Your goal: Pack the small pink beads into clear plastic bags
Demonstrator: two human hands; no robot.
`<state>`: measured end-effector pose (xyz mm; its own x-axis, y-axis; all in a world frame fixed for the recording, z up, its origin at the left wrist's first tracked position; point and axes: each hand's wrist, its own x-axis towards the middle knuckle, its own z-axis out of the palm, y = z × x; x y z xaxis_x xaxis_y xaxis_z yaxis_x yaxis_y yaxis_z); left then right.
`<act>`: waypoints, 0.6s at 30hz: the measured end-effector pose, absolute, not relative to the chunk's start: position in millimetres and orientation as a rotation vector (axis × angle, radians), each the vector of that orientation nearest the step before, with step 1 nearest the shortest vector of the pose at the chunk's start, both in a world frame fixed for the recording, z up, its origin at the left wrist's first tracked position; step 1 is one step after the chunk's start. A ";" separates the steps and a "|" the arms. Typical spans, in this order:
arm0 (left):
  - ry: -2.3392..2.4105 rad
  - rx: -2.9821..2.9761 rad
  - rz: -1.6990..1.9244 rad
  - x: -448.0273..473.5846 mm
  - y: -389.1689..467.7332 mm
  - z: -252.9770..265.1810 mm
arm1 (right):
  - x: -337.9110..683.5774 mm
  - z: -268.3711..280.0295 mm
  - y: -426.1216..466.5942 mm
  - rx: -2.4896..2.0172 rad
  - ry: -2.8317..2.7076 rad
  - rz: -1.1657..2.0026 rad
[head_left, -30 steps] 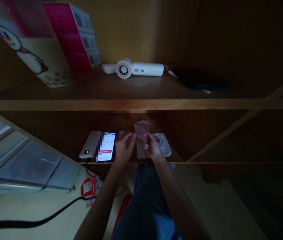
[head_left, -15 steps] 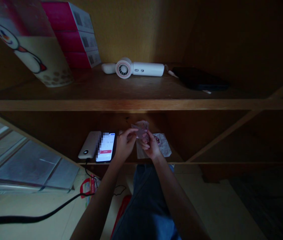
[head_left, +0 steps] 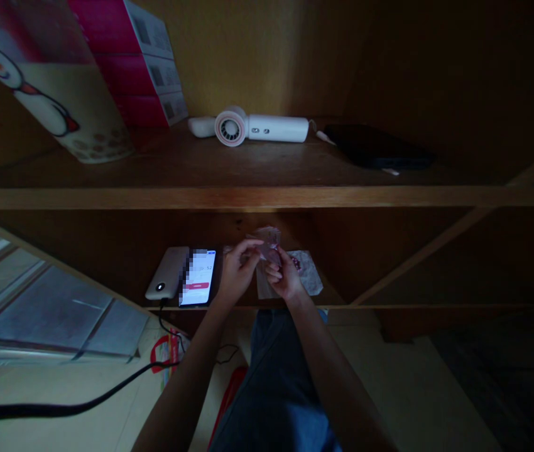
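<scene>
Both hands meet over the lower shelf at a small see-through pinkish plastic bag [head_left: 271, 237]. My left hand [head_left: 237, 269] pinches the bag's left edge between thumb and fingers. On the other side, my right hand [head_left: 286, 275] is closed on the bag's lower right part, its fingers curled. What the bag holds is too dark to make out. Beneath and beside my right hand lies a pale sheet [head_left: 311, 276], with dark reddish beads [head_left: 297, 263] on it, partly hidden by the hand. A lit phone [head_left: 198, 279] lies left of my left hand.
A white power bank [head_left: 168, 273] with a black cable lies beside the phone. The upper shelf [head_left: 267, 196] carries a bubble tea cup [head_left: 54, 94], pink boxes [head_left: 139, 75], a white handheld fan [head_left: 276, 128] and a dark flat object [head_left: 380, 147]. Its front edge runs above my hands.
My right fingers have curled in a little more around the bag, and the bag has shifted slightly between the hands. The number on the phone screen has changed. The view has moved slightly.
</scene>
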<state>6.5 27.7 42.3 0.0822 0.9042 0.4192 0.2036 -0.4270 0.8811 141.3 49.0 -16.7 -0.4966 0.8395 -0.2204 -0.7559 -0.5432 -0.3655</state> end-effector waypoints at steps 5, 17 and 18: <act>1.191 1.720 1.428 2.9 25.4 39.9 | 141.7 -18.4 50.6 -0.523 -0.266 2.034; 1.552 1.753 1.449 0.4 -1.9 -13.3 | 164.4 -23.3 54.8 -0.883 -0.438 1.290; 1.546 1.765 1.415 2.8 -4.2 -20.1 | 168.6 -23.8 55.3 -0.895 -0.443 1.254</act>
<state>2.8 -4.2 -20.1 -0.1233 0.8998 0.4185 0.4961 -0.3094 0.8113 168.6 55.3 -23.8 0.2892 0.9413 -0.1744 -0.6226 0.0466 -0.7812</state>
